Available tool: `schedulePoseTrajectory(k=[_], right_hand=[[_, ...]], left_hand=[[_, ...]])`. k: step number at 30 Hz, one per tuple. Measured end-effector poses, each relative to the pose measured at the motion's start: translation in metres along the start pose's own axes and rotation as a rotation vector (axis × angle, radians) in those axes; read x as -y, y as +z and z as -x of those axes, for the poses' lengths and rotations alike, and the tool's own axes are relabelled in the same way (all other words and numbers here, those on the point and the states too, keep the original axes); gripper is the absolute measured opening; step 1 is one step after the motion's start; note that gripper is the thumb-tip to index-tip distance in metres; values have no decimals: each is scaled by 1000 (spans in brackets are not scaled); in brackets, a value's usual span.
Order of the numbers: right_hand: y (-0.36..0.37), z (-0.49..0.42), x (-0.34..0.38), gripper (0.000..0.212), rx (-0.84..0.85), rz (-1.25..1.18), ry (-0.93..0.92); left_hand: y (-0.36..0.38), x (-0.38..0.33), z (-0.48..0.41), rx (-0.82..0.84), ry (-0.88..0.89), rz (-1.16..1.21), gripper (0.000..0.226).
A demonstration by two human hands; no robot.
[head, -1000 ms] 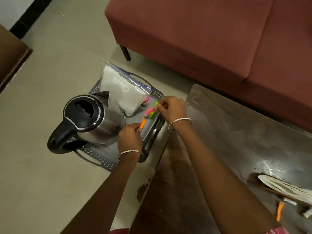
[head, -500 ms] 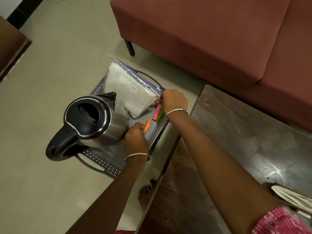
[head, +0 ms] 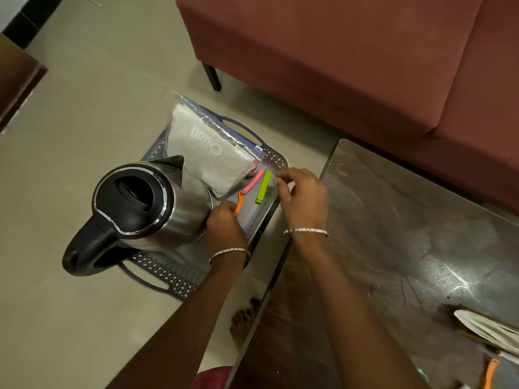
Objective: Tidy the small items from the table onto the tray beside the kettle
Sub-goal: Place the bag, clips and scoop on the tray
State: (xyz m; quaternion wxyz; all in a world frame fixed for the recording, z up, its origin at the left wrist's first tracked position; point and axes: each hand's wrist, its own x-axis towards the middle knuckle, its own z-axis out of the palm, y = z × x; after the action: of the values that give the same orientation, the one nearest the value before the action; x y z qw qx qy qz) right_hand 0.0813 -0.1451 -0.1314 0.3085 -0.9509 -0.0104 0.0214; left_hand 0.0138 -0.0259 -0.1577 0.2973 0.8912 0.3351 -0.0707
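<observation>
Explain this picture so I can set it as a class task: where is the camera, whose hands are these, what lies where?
No machine here: a person wears a camera on the head, looking down at their own bare hands. An electric kettle stands on a perforated grey tray, beside a bagged white cloth. A pink clip and a green clip lie on the tray. The left hand pinches an orange clip; the right hand hovers near the green clip, holding nothing. A second orange clip lies on the dark table.

On the tray [head: 174, 276] the kettle [head: 146, 203] stands left, clips [head: 264, 186] right, bag [head: 207, 153] behind; the table [head: 407, 248] lies further right.
</observation>
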Motion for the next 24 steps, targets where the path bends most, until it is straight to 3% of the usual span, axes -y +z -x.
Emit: schedulePoseTrajectory(k=[6, 17, 24], right_hand=[[7, 54, -7, 6, -93, -181, 122], [-4, 140, -39, 13, -56, -264, 253], [-41, 150, -66, 15, -76, -372, 420]], left_hand=[[3, 6, 4, -12, -11, 23, 17], [7, 12, 1, 72, 33, 164, 16], [-18, -3, 41, -102, 166, 192, 16]])
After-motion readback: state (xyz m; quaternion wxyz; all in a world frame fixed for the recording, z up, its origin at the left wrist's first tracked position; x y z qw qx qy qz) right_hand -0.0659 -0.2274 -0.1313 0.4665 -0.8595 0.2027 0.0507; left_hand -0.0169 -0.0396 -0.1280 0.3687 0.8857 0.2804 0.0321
